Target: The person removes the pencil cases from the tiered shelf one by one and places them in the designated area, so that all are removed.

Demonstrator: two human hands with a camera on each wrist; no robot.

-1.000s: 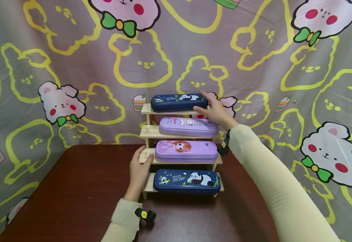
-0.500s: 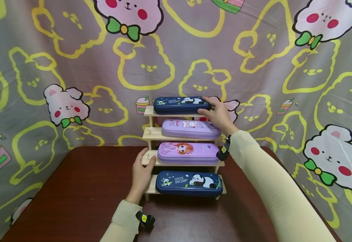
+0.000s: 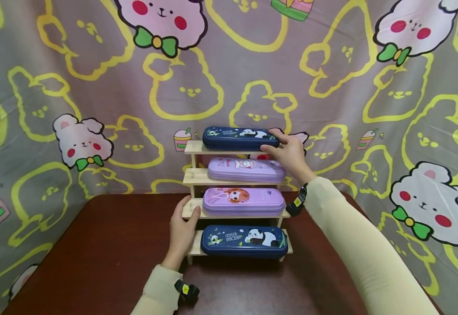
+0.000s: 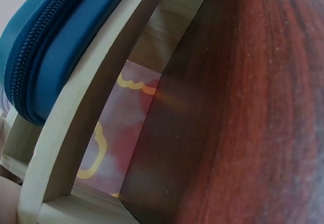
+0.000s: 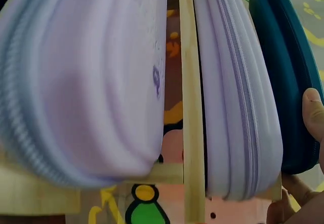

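A four-tier wooden display rack (image 3: pixel 191 176) stands on the table, one zippered pencil case on each tier. My right hand (image 3: pixel 291 155) grips the right end of the navy panda pencil case (image 3: pixel 236 139) on the top tier, thumb in front and fingers behind. My left hand (image 3: pixel 182 232) holds the rack by the left end of its third tier from the top. Below the top case lie a lilac rabbit pencil case (image 3: pixel 248 169) and a purple pencil case with a girl's picture (image 3: pixel 244 202). Another navy panda pencil case (image 3: pixel 244 241) fills the lowest tier.
The rack stands toward the back of a dark red-brown wooden table (image 3: pixel 106 245). Behind and around it hangs a grey curtain (image 3: pixel 126 96) with printed rabbits and yellow outlines. The right sleeve (image 3: pixel 354 232) passes just right of the rack.
The top navy pencil case has slid slightly to the right along its tier, with the right hand moving along. The left hand keeps its hold on the rack. The head view has shifted a little.
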